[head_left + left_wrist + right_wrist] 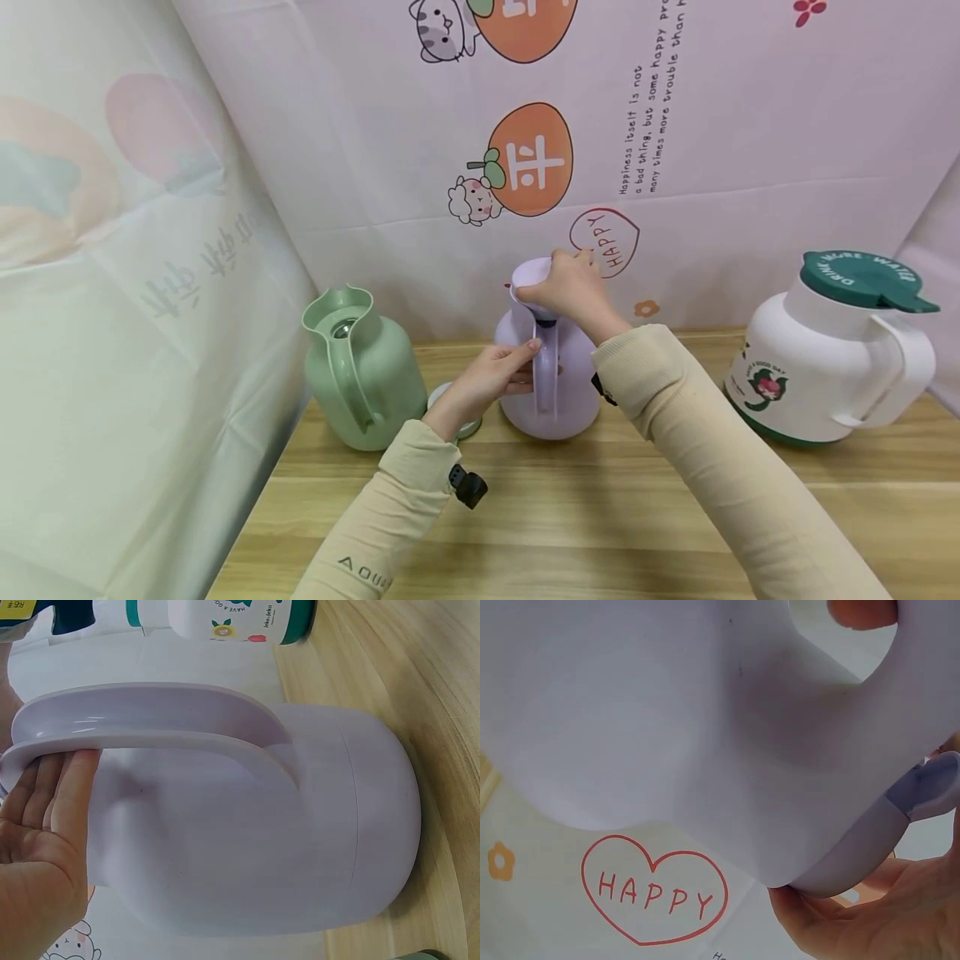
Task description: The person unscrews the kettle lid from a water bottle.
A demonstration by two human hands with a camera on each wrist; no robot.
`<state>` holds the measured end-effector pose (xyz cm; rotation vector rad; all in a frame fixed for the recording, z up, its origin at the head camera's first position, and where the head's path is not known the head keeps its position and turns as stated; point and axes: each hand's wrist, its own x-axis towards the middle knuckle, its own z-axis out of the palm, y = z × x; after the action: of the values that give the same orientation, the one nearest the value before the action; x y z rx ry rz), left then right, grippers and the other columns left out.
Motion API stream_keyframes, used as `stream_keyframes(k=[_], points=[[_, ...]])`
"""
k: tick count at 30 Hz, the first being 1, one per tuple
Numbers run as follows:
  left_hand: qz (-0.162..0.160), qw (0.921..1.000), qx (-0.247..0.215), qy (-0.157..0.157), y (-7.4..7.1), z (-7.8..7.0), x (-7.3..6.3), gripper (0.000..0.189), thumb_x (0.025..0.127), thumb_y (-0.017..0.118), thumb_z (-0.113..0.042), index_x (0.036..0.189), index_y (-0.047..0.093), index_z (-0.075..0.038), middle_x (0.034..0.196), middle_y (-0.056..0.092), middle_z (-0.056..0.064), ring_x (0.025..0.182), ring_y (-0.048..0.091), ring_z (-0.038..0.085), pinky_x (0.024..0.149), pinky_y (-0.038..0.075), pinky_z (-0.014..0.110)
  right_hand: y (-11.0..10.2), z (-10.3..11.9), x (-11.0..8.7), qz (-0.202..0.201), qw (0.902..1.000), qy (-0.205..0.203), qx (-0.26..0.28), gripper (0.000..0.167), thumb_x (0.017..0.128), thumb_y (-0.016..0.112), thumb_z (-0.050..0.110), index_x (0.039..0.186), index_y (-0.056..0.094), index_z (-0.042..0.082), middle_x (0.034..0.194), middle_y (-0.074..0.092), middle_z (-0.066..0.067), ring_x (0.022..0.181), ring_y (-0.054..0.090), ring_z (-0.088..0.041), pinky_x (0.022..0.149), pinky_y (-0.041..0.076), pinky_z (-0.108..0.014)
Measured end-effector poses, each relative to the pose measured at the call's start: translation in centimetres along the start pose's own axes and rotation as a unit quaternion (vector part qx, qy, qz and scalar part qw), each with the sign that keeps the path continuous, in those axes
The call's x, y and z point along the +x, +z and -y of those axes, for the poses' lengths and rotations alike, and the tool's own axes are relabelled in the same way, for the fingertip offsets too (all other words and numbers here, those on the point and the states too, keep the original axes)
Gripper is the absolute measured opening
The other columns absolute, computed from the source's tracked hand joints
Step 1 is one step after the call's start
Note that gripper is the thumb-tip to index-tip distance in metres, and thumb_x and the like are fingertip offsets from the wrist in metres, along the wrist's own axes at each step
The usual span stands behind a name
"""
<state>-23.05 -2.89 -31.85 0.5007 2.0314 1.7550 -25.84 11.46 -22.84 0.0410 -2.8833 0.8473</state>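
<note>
A lilac vacuum jug [573,408] stands upright on the wooden table in the head view, handle facing me. My left hand [487,379] holds its handle [546,383], thumb on the near side; the left wrist view shows fingers [75,791] tucked under the handle. On top, my right hand [573,287] grips the lilac lid [531,273], which appears tilted at the jug's mouth. From the right wrist view, the lid [862,855] lies against the neck with fingers on its edge. Whether it is fully seated cannot be told.
Left of it stands a green jug [397,367] with its mouth uncovered. A small round lid [471,427] lies between them, partly behind my left wrist. A white jug [795,358] with a dark green lid [862,283] stands at right. Printed cloth [360,150] hangs behind.
</note>
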Motion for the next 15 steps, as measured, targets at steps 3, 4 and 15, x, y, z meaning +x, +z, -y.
stream_keyframes(k=[3,4,15], points=[[-0.001,1.0,0.0,0.001,0.1,0.0,0.0,0.049,0.103,0.039,-0.031,0.129,0.054,0.007,0.13,0.057,0.025,0.122,0.057,0.032,0.1,0.05,0.038,-0.1,0.1,0.0,-0.005,1.0,-0.002,-0.003,0.072,0.078,0.069,0.041,0.128,0.047,-0.007,0.128,0.043,-0.032,0.125,0.036,-0.044,0.1,0.04,-0.053],[-0.002,1.0,-0.001,0.001,0.1,0.0,0.0,0.049,0.103,0.039,-0.031,0.129,0.054,0.007,0.13,0.057,0.025,0.122,0.057,0.032,0.1,0.05,0.038,-0.1,0.1,0.0,-0.006,1.0,-0.003,-0.005,0.072,0.078,0.068,0.041,0.128,0.048,-0.007,0.128,0.044,-0.032,0.125,0.036,-0.043,0.1,0.04,-0.052],[-0.002,1.0,-0.003,-0.001,0.0,0.0,-0.1,0.048,0.103,0.039,-0.031,0.131,0.052,0.007,0.131,0.057,0.025,0.124,0.055,0.032,0.101,0.049,0.038,-1.1,0.1,0.0,-0.01,0.9986,0.015,0.05,0.081,0.081,0.065,0.043,0.141,0.037,-0.003,0.138,0.038,-0.03,0.123,0.04,-0.041,0.102,0.041,-0.052]])
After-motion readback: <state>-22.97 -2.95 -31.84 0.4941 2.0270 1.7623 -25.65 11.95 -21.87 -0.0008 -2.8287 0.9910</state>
